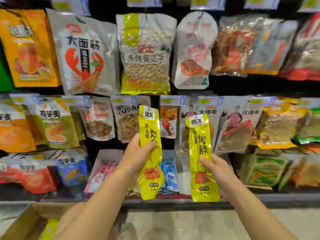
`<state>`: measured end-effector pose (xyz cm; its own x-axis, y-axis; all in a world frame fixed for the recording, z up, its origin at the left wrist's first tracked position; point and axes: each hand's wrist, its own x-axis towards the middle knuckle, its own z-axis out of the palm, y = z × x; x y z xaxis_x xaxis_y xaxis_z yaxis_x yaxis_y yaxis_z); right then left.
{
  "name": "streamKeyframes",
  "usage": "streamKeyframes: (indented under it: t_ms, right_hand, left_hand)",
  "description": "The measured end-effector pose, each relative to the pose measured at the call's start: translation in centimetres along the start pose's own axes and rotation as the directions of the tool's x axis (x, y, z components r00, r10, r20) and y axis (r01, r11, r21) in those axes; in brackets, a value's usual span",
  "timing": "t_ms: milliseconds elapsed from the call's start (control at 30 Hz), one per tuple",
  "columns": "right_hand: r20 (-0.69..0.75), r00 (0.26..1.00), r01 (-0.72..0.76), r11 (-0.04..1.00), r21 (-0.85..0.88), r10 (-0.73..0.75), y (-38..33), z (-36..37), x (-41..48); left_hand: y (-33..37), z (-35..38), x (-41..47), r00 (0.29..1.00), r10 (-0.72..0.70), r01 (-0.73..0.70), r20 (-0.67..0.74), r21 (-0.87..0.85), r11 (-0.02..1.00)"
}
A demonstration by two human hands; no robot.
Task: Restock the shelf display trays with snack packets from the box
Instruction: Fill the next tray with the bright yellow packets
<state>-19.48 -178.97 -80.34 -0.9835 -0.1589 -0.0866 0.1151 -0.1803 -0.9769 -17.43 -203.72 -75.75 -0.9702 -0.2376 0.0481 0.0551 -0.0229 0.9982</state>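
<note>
I hold two long yellow snack packets upright in front of the shelf. My left hand (138,156) grips the left yellow packet (150,129) around its middle. My right hand (220,172) grips the right yellow packet (200,141) at its lower half. Both packets hang before the bottom shelf's display trays (184,177), where pink packets (103,170) and blue packets (170,175) lie. The cardboard box (29,220) sits at the lower left on the floor, with another yellow packet (50,229) inside it.
Hanging snack bags fill the pegs above: a white lobster-print bag (83,54), a seed bag (145,54), and several smaller pouches on the row below. The grey shelf edge (173,202) runs across at knee height. Light wooden floor (173,226) lies below.
</note>
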Motion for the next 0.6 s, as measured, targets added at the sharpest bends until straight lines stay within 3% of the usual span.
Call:
streamKeyframes:
  t_ms: [200, 367, 600]
  right_hand:
    - [-0.147, 0.987, -0.064, 0.997, -0.033, 0.058, 6.9, -7.0, 1.0]
    - [-0.267, 0.945, -0.206, 0.978, -0.033, 0.190, 12.8, -11.5, 2.3]
    - [-0.404, 0.873, -0.295, 0.956, 0.011, 0.274, 18.4, -15.0, 6.2]
  left_hand:
    - [-8.4, 5.2, 2.0, 0.970, -0.225, 0.225, 0.088, 0.008, 0.974]
    - [-15.7, 8.0, 4.1, 0.914, -0.394, 0.393, 0.094, 0.022, 0.919]
    - [-24.6, 12.2, 8.0, 0.817, -0.570, 0.571, 0.087, 0.016, 0.821]
